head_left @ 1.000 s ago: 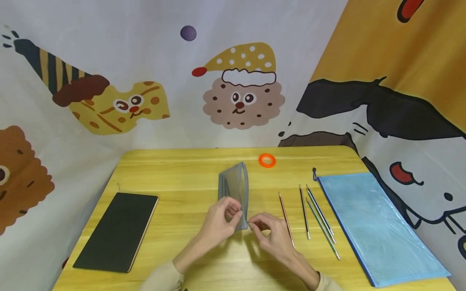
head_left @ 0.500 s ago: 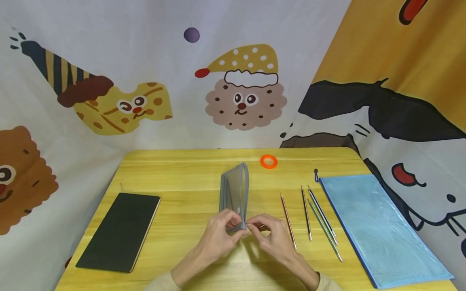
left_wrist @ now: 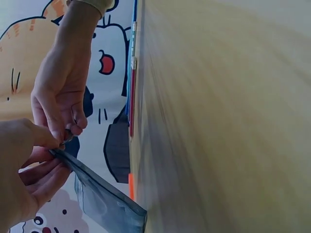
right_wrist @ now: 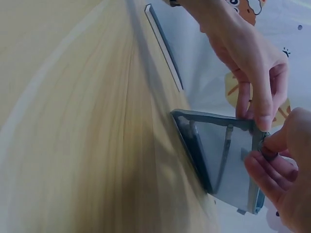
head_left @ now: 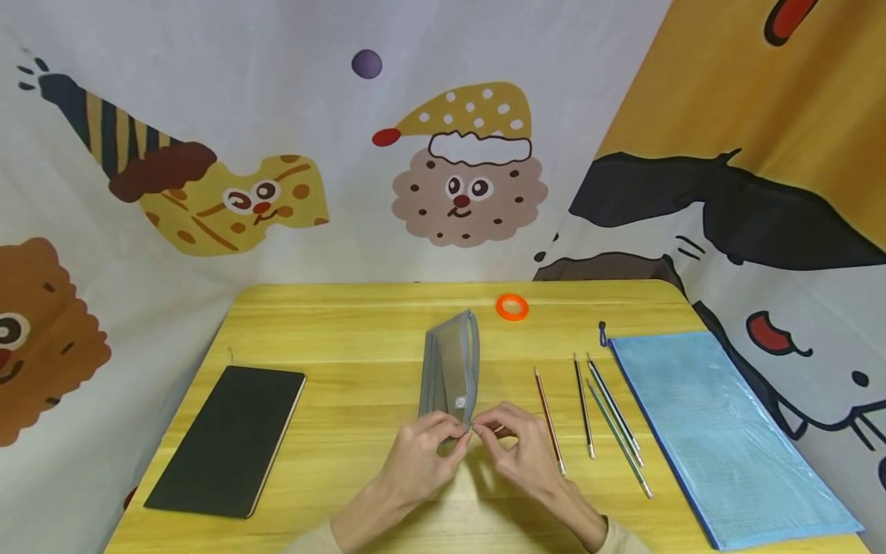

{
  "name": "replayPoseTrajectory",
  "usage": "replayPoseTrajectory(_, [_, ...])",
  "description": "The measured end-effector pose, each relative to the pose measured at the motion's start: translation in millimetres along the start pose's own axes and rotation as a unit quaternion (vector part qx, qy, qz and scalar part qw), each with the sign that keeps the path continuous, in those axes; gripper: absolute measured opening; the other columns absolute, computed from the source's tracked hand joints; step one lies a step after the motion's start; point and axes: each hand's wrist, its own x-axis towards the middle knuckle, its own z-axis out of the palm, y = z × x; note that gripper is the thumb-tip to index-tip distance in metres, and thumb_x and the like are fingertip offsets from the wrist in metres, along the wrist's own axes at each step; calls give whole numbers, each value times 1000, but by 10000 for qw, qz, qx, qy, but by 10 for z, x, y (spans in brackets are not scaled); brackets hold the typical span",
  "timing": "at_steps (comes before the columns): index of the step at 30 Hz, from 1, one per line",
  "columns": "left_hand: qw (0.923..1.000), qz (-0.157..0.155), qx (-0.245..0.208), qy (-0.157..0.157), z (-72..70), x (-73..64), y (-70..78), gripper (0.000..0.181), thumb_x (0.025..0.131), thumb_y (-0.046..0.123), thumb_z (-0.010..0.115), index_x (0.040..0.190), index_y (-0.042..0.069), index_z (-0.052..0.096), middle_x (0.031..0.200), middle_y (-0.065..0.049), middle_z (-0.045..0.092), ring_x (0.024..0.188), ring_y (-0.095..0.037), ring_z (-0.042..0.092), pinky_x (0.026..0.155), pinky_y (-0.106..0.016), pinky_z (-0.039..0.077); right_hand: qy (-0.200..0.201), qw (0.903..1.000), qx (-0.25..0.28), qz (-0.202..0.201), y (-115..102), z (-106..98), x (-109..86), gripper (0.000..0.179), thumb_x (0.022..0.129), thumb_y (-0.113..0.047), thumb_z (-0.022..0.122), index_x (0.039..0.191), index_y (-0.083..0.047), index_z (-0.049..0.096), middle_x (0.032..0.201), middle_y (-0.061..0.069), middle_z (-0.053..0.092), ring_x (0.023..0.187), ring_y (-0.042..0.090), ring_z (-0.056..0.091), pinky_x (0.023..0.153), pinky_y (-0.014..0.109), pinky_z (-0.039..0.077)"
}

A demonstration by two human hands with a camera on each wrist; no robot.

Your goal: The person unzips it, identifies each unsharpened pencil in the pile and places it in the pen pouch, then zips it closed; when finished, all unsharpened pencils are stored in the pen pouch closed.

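Observation:
A grey see-through zip pouch (head_left: pixel 448 365) stands on its edge in the middle of the wooden table, its zipper side facing up. My left hand (head_left: pixel 418 455) pinches the pouch's near top corner between thumb and fingers. Right beside it, my right hand (head_left: pixel 517 446) pinches the small zipper pull at the zipper's near end. In the right wrist view, the fingertips of both hands meet at this corner, and long thin pen-like shapes (right_wrist: pixel 224 153) show through the pouch's wall. The left wrist view has the pouch (left_wrist: pixel 104 196) slanting down from the fingers.
A black notebook (head_left: pixel 228 438) lies at the left. Right of my hands are a red pencil (head_left: pixel 548 419), a black pencil (head_left: pixel 584 408) and several others, then a large blue mesh zip bag (head_left: pixel 727 438). An orange ring (head_left: pixel 512 307) lies at the back of the table (head_left: pixel 346 323).
My left hand has slid from the pouch's side down to its near corner and pinches there. The pouch has shifted slightly right; my right hand stays almost in place at the zipper end.

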Motion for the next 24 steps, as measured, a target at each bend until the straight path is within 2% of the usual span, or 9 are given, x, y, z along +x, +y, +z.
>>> replayPoseTrajectory(10, [10000, -9, 89, -3, -9, -17, 10, 15, 69, -5, 83, 78, 3, 73, 80, -6, 75, 71, -13, 73, 71, -4, 57, 243, 9982, -236, -490, 94, 5, 58, 21, 78, 13, 74, 88, -6, 73, 81, 2, 70, 68, 8, 67, 60, 14, 61])
replayPoseTrajectory(19, [9998, 77, -50, -156, -114, -56, 156, 15, 70, -5, 80, 77, 6, 72, 79, -4, 75, 72, -11, 73, 73, -4, 57, 593, 9966, -547, -144, 286, -126, 135, 19, 76, 14, 78, 86, -2, 74, 78, 3, 69, 66, 10, 66, 57, 15, 61])
replayPoseTrajectory(24, [9996, 236, -13, -172, -172, -95, 228, 18, 68, -5, 82, 77, 6, 71, 79, -3, 74, 72, -11, 73, 72, -5, 57, 716, 9948, -731, 7, 400, -226, 145, 18, 77, 13, 78, 85, -2, 74, 78, 4, 70, 66, 12, 67, 57, 16, 61])
